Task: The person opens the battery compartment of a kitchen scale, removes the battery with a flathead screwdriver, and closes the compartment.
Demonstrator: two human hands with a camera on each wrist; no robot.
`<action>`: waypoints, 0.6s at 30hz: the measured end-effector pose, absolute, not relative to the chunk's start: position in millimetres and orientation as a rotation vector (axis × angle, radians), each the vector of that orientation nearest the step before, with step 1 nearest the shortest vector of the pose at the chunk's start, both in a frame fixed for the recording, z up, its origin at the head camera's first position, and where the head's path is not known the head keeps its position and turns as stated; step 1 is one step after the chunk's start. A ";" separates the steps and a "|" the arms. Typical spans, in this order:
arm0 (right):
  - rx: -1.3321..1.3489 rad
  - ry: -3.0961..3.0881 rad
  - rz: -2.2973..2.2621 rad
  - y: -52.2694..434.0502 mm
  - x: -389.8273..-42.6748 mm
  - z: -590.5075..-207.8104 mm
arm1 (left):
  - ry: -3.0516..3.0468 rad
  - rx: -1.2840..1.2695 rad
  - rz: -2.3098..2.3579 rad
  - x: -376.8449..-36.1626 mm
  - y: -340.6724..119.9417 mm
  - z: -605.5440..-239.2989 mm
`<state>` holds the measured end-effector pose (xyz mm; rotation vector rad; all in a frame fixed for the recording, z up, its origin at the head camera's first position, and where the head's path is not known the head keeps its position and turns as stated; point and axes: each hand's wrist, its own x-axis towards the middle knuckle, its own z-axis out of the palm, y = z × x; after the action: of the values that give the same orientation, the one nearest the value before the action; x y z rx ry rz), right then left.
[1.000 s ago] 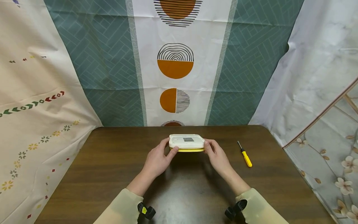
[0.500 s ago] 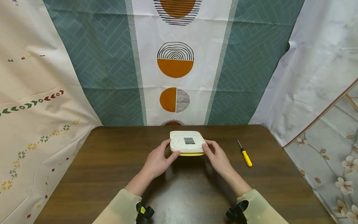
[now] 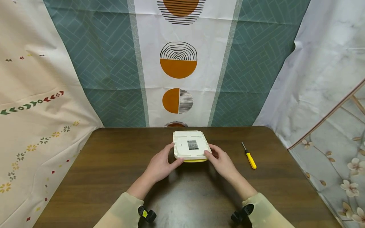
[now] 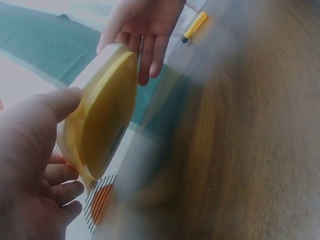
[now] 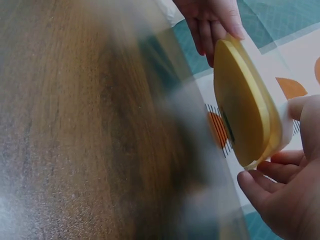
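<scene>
Both hands hold a flat, square white-and-yellow device [image 3: 182,146] with rounded corners. Its white face, bearing a small grey label [image 3: 192,144], is tilted toward the head camera. Underneath, the yellow side [image 4: 107,117] shows in the left wrist view. My left hand [image 3: 160,163] grips the left edge, thumb at the near corner. On the opposite edge, my right hand [image 3: 223,163] grips with its thumb on the white face and its fingers along the side. In the right wrist view the yellow side [image 5: 240,102] hangs above the table, between the hands.
To the right on the brown wooden table [image 3: 114,158] lies a screwdriver [image 3: 250,158] with a yellow handle, its shaft pointing away. Patterned cloths hang behind the table [image 3: 117,63] and along both sides. A black camera is strapped to each wrist.
The device has tipped steadily, so its white face and label show more fully and its near edge sits lower. Both hands keep their hold; the screwdriver stays put.
</scene>
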<state>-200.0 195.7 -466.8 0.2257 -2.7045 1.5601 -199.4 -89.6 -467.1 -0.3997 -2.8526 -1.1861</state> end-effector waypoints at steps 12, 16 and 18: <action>0.244 -2.769 1.540 199.4 -199.0 -476.5 | -2.860 -0.466 -1.127 -199.9 -92.7 -477.4; 0.238 -2.791 1.520 199.1 -198.6 -475.8 | -2.861 -0.473 -1.114 -199.3 -92.7 -479.6; 0.227 -2.806 1.495 198.9 -198.3 -475.4 | -2.863 -0.478 -1.104 -198.8 -92.6 -480.7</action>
<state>-198.3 198.9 -475.4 0.2267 -2.8057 1.4948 -198.8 -92.6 -480.7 -0.4776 -2.8629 -1.1042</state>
